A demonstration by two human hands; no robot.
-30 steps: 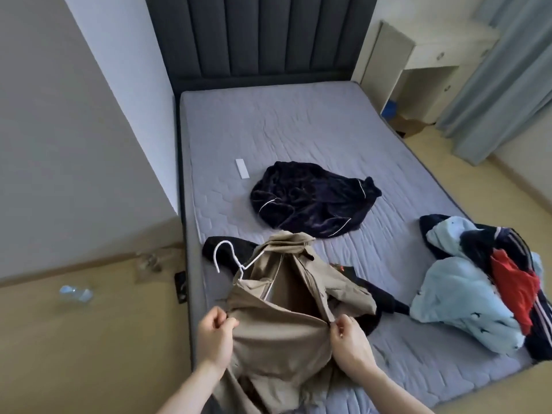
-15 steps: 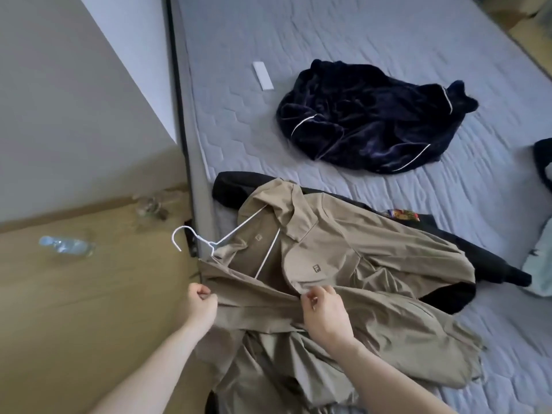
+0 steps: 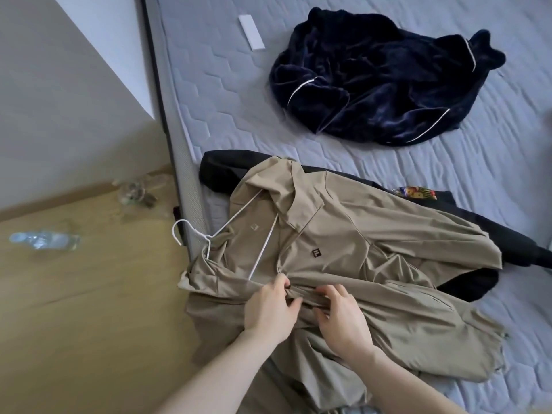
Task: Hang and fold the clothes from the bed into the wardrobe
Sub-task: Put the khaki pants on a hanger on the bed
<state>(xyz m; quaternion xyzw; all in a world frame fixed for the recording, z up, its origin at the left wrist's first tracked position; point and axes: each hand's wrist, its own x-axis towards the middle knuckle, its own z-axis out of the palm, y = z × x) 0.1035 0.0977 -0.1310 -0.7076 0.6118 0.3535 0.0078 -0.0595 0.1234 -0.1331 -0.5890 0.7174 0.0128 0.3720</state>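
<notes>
A beige jacket [image 3: 367, 258] lies spread on the near left corner of the bed [image 3: 227, 100], with a white wire hanger [image 3: 206, 237] inside its collar and the hook poking out over the bed's edge. My left hand [image 3: 270, 309] and my right hand [image 3: 342, 318] meet at the jacket's front opening, both pinching the fabric edges together. A black garment [image 3: 484, 237] lies under the jacket. A dark navy velvet garment with white piping [image 3: 379, 85] is crumpled farther up the mattress.
A small white flat object [image 3: 251, 32] lies on the mattress near the left edge. A plastic bottle [image 3: 44, 239] and some clear litter [image 3: 134, 195] lie on the wooden floor left of the bed. A white wall panel [image 3: 59, 85] stands at left.
My view has dropped and moved closer to the jacket. My left hand has moved right from the jacket's left edge and now meets my right hand at the front opening. The jacket lies flatter.
</notes>
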